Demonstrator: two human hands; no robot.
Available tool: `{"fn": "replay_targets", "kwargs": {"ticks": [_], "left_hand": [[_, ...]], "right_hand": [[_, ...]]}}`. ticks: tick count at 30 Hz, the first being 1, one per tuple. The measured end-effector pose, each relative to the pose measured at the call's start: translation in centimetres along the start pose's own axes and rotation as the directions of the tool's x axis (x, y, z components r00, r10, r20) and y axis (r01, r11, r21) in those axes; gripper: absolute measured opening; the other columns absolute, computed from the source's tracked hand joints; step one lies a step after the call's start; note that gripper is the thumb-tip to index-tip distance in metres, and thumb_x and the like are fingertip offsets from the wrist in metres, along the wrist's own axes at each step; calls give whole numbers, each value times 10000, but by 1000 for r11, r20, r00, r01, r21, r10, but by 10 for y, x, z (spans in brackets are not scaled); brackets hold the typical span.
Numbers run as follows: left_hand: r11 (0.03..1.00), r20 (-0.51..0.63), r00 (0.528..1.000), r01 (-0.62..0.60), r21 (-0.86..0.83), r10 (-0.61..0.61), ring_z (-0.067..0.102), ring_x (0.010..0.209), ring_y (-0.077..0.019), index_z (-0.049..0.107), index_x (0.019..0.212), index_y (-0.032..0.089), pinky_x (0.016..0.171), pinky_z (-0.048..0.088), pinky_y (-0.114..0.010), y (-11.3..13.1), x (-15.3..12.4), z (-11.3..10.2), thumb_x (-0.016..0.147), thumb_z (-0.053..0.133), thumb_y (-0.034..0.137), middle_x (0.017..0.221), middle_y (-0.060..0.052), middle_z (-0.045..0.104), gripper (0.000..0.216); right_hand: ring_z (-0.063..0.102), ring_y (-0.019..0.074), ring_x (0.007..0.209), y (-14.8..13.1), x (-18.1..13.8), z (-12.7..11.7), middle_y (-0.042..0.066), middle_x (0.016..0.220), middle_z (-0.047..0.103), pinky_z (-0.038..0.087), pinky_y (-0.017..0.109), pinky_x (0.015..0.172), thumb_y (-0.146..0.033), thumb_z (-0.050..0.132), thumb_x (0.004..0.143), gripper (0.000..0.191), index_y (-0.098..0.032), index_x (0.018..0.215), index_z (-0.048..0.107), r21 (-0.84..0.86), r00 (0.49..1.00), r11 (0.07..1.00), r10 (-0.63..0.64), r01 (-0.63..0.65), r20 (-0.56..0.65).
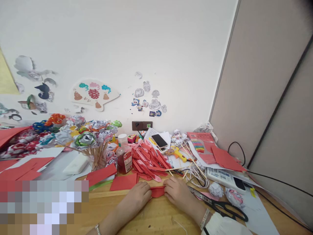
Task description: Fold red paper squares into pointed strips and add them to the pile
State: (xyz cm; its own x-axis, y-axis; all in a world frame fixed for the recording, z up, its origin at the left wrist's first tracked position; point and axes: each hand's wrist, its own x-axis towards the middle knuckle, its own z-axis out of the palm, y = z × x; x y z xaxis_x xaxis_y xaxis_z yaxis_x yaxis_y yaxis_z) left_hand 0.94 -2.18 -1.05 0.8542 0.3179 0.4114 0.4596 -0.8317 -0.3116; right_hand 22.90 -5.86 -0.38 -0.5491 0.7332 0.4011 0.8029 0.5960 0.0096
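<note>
A small piece of red paper lies at the front of the wooden table, with its upper edge bent over. My left hand has its fingers closed on the paper's left end. On the right end, my right hand pinches the same paper. Just beyond both hands is a pile of red and pink paper strips. Flat red paper rests beside my left hand. Black-handled scissors lie to the right of my right hand, near a looped bead string.
Crumpled paper flowers stand in a holder of sticks at the left, beside a bottle of red liquid. A phone, a yellow glue gun and paper balls lie right of centre. Cables cross the right side.
</note>
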Motion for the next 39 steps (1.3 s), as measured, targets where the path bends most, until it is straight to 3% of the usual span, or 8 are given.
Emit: {"fn": "replay_targets", "kwargs": {"ticks": [4,11,19,22,25,27,33,39], "left_hand": [[1000,28,1000,5,20,-5,528,691,-187,567,724,161,628,414,-307,1,0,2,929,383,165,740,-34,600,276],[921,144,937,341,-186,-318,554,794,-203,590,773,168,704,446,-311,7,5,3,864,458,139,832,-53,610,163],[715,307,751,656,-240,-585,556,825,-229,608,758,161,711,419,-319,15,18,-7,818,486,152,833,-67,618,136],[701,322,731,676,-226,-601,555,844,-235,611,771,169,718,403,-321,16,19,-6,811,483,163,851,-64,620,134],[697,328,729,679,-231,-602,553,852,-230,611,776,173,716,392,-309,15,18,-6,808,479,167,870,-64,621,135],[694,335,729,679,-239,-597,552,855,-229,610,775,171,716,389,-303,14,18,-7,807,479,166,876,-67,622,135],[685,344,721,687,-242,-602,552,854,-231,614,769,173,718,382,-306,13,17,-9,802,491,176,878,-68,622,127],[668,345,714,697,-262,-609,551,844,-224,620,766,176,720,381,-305,12,15,-8,793,498,187,868,-63,621,125]], "right_hand": [[516,172,861,-1,0,3,22,873,599,376,274,728,-127,599,780,74,-190,754,626,164,988,975,154,-149,-20],[539,152,759,-5,6,13,0,752,593,371,238,676,-116,666,676,84,-175,632,625,439,879,780,474,-446,51],[531,163,725,-8,10,20,8,714,595,357,249,665,-108,635,666,107,-173,583,613,376,823,753,565,-540,51],[523,165,755,-12,9,19,13,770,589,355,254,677,-84,633,679,92,-176,673,631,357,850,792,527,-496,12],[503,170,827,-16,8,16,21,853,572,350,258,698,-93,595,766,144,-209,820,661,326,939,892,341,-313,-32],[489,176,837,-17,7,13,26,852,559,345,266,693,-158,577,824,116,-220,835,675,288,968,928,249,-236,-11],[462,191,890,-5,-7,0,29,908,550,332,312,748,-108,562,784,244,-280,881,706,220,983,958,184,-182,12],[475,183,876,2,-14,1,33,910,555,353,300,736,-76,517,753,304,-264,902,704,267,984,947,179,-179,23]]}}
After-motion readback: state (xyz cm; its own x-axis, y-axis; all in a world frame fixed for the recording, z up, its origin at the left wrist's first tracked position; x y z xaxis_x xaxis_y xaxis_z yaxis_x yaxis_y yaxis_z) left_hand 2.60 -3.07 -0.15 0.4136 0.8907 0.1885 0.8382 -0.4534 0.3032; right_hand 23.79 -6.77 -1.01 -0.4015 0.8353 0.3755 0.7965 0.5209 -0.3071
